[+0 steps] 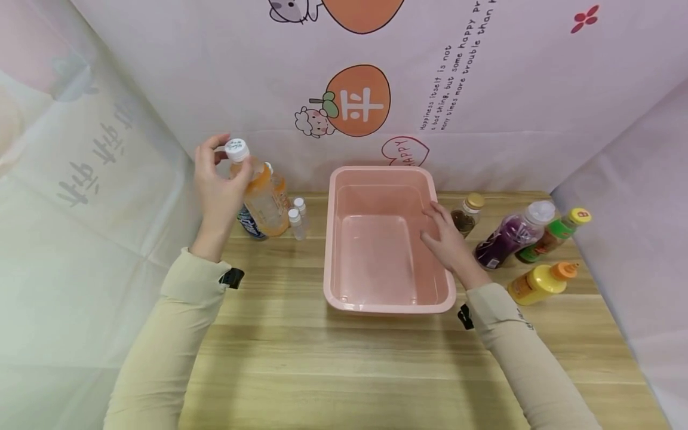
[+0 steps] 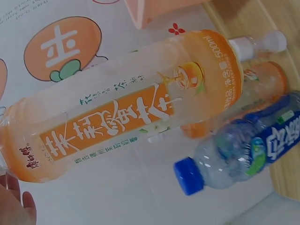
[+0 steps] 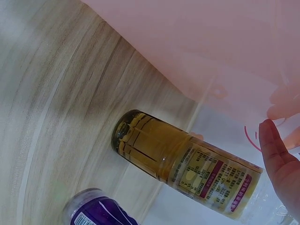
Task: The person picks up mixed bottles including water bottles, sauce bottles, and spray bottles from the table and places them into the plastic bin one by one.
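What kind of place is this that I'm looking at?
Probably a small staged booth rather than a real kitchen: pale printed sheets close in a wood-look table at the back and both sides, and a pink tub stands between two groups of bottles.

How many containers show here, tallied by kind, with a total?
Orange-banded bottles: 2
Blue-capped bottle: 1
Small vials: 2
Gold-capped bottle: 1
Purple bottle: 1
Yellow-capped bottle: 1
Yellow squeeze bottle: 1
Pink basin: 1
Total: 10
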